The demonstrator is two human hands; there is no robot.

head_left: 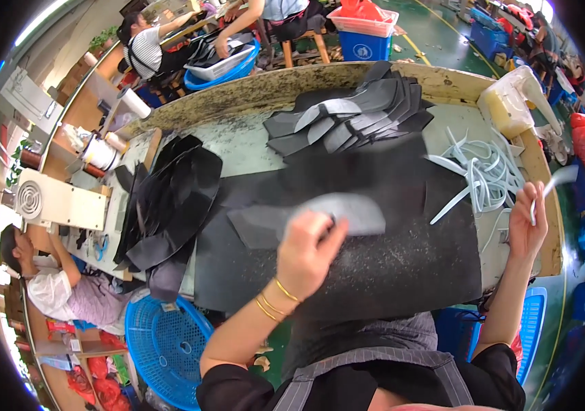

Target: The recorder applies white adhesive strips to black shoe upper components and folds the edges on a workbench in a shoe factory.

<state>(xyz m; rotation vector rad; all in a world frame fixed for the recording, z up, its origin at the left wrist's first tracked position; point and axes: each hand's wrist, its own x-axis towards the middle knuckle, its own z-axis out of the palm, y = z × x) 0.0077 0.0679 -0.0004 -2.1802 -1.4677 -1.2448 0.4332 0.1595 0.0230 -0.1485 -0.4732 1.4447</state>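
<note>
My left hand (306,250), with thin gold bangles at the wrist, pinches a light grey curved cut piece (355,211) over the black mat (402,274). Beneath the hand, a smeared darker grey piece (258,226) shows. Off to the right, my right hand (531,219) is raised, its fingers closed on a pale narrow strip (561,178) that sticks out beyond the table's edge. Beside that hand lies a tangle of pale blue-white strips (488,175). At the back, several grey and black cut pieces (364,113) are heaped in overlapping layers.
A stack of black pieces (176,192) occupies the left of the table. Wooden boards (237,101) rim the far side; a whitish container (505,109) sits at the far right corner. A blue basket (169,349) stands at lower left. Other people work at left and behind.
</note>
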